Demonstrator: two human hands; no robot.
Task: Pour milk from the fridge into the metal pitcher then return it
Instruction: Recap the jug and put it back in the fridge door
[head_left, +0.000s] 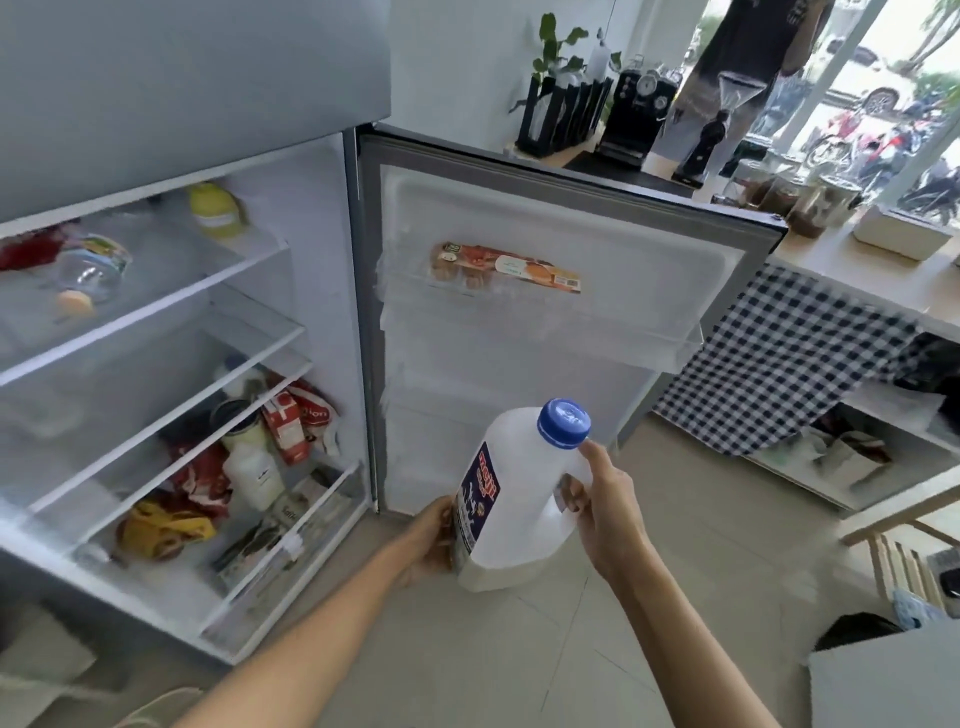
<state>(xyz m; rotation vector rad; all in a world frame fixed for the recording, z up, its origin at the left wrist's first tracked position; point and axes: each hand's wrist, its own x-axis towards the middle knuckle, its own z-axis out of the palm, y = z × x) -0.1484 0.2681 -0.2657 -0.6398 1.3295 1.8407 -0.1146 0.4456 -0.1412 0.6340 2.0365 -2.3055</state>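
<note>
A translucent plastic milk jug (511, 499) with a blue cap (563, 422) and a dark blue label hangs tilted in front of the open fridge door (545, 322). A little milk sits in its bottom. My left hand (431, 540) grips the jug's labelled side low down. My right hand (605, 512) holds its handle, with the forefinger stretched up against the cap. The fridge (171, 364) stands open on the left, its shelves holding bottles and packets. No metal pitcher is in view.
An egg carton (501, 270) lies in the door's upper rack. Behind the door runs a counter (883, 275) with a black coffee machine (636, 114), jars and a plant. A checked cloth (769, 364) hangs under the counter. A wooden stool (904, 551) stands at the right.
</note>
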